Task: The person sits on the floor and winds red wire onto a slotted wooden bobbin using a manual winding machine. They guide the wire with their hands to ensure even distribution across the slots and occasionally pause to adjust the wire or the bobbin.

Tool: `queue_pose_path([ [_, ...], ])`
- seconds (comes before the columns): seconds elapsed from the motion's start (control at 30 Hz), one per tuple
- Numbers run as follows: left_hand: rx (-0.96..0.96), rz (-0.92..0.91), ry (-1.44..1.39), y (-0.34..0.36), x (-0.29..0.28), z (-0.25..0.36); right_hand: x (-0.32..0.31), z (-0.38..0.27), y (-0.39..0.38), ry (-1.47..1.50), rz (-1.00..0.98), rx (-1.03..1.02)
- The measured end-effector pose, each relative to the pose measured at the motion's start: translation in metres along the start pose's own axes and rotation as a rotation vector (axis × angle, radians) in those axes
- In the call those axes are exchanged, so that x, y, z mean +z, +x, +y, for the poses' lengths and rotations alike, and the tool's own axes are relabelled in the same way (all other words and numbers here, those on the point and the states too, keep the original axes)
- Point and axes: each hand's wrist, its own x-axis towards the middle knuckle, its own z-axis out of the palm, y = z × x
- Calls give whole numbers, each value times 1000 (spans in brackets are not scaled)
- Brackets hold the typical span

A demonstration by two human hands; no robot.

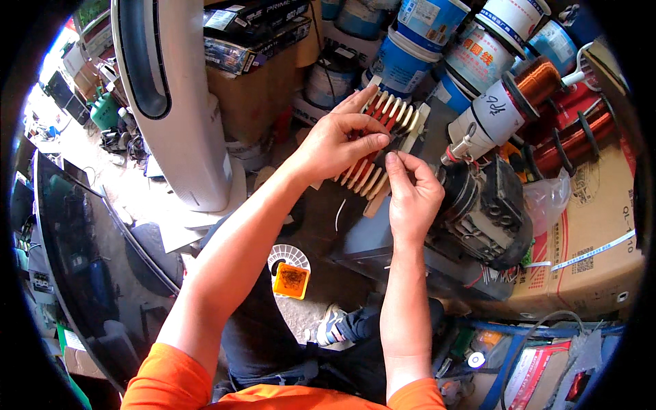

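Note:
In front of me is a coil-winding former (372,174) with rows of cream ribs and reddish wire wound between them. My left hand (338,145) lies against its upper left side, with thumb and index finger drawn together over the ribs and the other fingers reaching along its edge. My right hand (415,198) is by the former's right side, thumb tip and index finger pinched together. Whatever thin thing sits between the fingertips of either hand is too small to make out. The former's far side is partly hidden behind my left hand.
A greasy dark motor (488,212) stands right of my right hand, near spools of copper wire (536,83). Paint-type buckets (403,61) are stacked behind. A tall white appliance (179,102) rises at left. On the floor is an orange square dish (291,281).

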Motion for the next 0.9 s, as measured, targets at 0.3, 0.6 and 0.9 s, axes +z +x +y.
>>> queue_pose_path([
  [0.3, -19, -13, 65, 0, -3, 3, -12, -11, 15, -214, -169, -135],
  [0.6, -47, -41, 88, 0, -6, 12, -15, -12, 4, -419, -128, -219],
  [0.9, -37, -17, -11, -1, -5, 14, -17, -6, 13, -247, -36, 161],
])
